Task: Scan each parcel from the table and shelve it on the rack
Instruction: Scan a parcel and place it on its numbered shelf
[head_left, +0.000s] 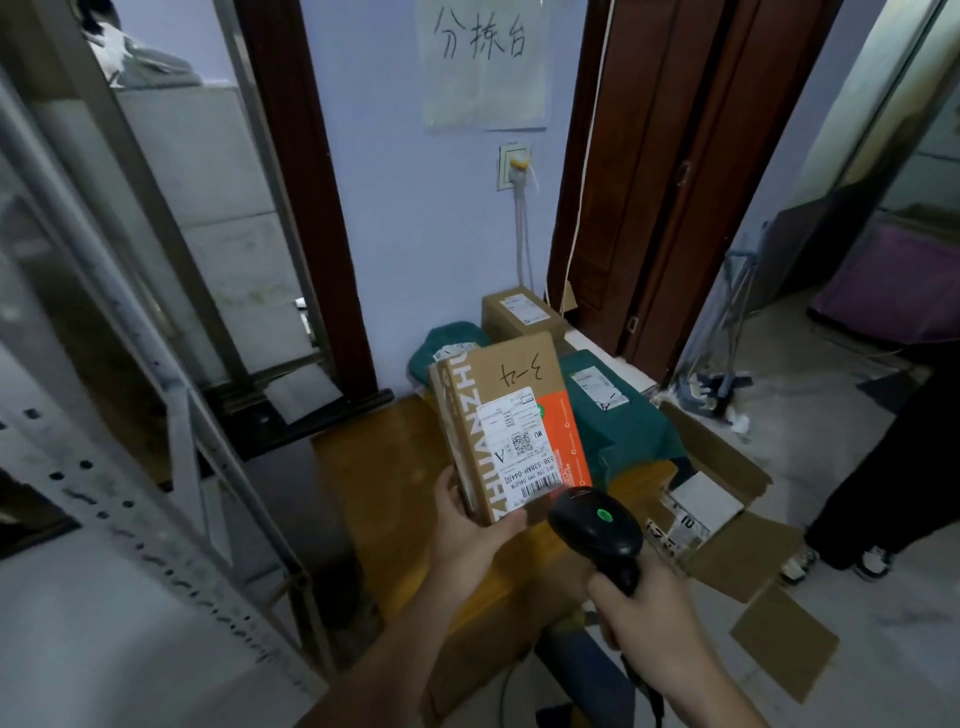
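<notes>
My left hand (470, 530) grips the near end of a flat brown cardboard parcel (506, 415) with an orange patch and a white shipping label, held tilted above the wooden table (374, 467). My right hand (641, 618) holds a black barcode scanner (597, 530) by its handle. The scanner's head, with a green light lit, sits just below the label's barcode. Farther back on the table lie two dark green bagged parcels (618, 415) and a small brown box (519, 314).
A grey metal rack (130, 467) with perforated uprights stands at the left. An open cardboard box (717, 514) with items inside lies on the floor right of the table. A person's legs (883, 493) stand at the far right. Doorways flank the blue wall.
</notes>
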